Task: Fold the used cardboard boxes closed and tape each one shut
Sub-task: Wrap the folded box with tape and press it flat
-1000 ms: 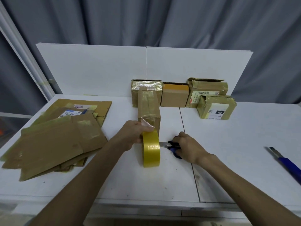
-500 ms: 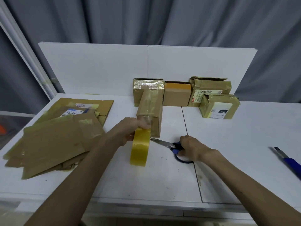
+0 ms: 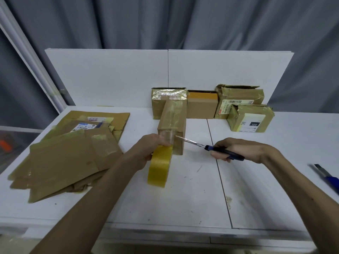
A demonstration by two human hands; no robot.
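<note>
A long narrow cardboard box [image 3: 173, 123] lies on the white table [image 3: 183, 195], with clear tape running along its top and down its near end. My left hand [image 3: 148, 151] grips a yellow tape roll [image 3: 160, 165] just below that near end, and the strip stretches from the roll up to the box. My right hand [image 3: 238, 150] holds blue-handled scissors [image 3: 211, 147], whose blade tips reach the stretched tape at the box's near corner.
Several taped boxes [image 3: 201, 105] stand in a row against the white back panel [image 3: 165, 76]. A stack of flattened cardboard [image 3: 64, 154] covers the table's left side. A blue utility knife [image 3: 327, 177] lies near the right edge.
My right hand picked the scissors up off the table and brought the blades to the tape. The left hand pulled the roll down and left, drawing the strip tight.
</note>
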